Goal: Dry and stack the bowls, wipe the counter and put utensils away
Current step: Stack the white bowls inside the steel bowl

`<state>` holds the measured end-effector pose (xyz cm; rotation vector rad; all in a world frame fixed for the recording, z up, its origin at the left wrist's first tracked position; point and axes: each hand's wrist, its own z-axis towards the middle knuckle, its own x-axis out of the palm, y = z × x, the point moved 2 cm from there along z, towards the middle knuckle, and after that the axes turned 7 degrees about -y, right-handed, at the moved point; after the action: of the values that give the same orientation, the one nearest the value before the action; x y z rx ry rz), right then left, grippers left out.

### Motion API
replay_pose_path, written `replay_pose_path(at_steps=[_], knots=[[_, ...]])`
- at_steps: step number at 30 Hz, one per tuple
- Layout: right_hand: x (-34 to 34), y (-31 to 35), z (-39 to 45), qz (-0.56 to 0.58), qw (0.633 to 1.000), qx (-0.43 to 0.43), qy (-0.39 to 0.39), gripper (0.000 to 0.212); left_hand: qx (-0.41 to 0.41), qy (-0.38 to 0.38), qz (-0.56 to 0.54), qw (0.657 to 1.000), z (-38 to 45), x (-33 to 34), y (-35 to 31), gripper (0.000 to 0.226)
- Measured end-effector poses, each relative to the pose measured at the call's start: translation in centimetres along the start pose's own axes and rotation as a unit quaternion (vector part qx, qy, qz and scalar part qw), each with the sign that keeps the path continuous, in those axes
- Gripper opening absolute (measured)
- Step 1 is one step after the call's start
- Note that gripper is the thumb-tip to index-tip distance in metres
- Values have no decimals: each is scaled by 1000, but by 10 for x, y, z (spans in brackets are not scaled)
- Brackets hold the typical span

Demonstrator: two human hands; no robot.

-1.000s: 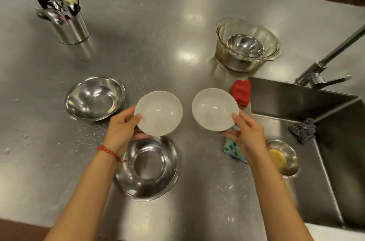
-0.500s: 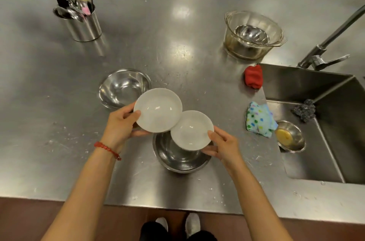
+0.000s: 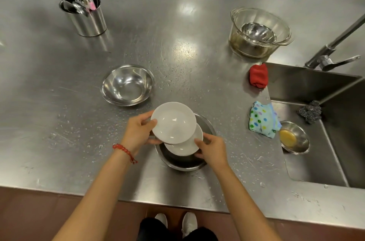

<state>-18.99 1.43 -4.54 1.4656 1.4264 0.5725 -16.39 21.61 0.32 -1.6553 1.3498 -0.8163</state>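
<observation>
Two white bowls overlap above a steel bowl (image 3: 183,161) near the front edge of the wet steel worktop (image 3: 59,122). Fingers of the left hand (image 3: 138,132) pinch the rim of the upper white bowl (image 3: 172,122), which is tilted; fingers of the right hand (image 3: 212,148) curl round the edge of the lower white bowl (image 3: 187,147). Another steel bowl (image 3: 128,85) sits just behind. A utensil holder (image 3: 87,18) stands far left, and a spotted cloth (image 3: 262,119) lies by the sink (image 3: 316,90).

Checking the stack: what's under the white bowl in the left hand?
Under the left hand's white bowl sits a second white bowl, held by the right hand, over a steel bowl; its inside is mostly covered.
</observation>
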Motion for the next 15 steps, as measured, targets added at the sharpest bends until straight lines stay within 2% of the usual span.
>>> replay_pose_path(at_steps=[6, 8, 11, 13, 15], knots=[[-27, 3, 2, -140, 974, -110, -140, 24, 7, -7, 43, 999, 2, 15, 5, 35], [-39, -2, 5, -144, 969, -115, -163, 25, 12, -8, 70, 997, 4, 22, 8, 35], [-45, -14, 10, -51, 993, -30, -104, 32, 35, -13, 132, 991, 8, 28, 14, 34], [-44, -20, 11, 30, 998, 11, -60, 14, 56, -23, 164, 985, 10, 31, 18, 33], [-43, -22, 11, 65, 997, 17, -43, 12, 81, -34, 204, 975, 11, 32, 19, 32]])
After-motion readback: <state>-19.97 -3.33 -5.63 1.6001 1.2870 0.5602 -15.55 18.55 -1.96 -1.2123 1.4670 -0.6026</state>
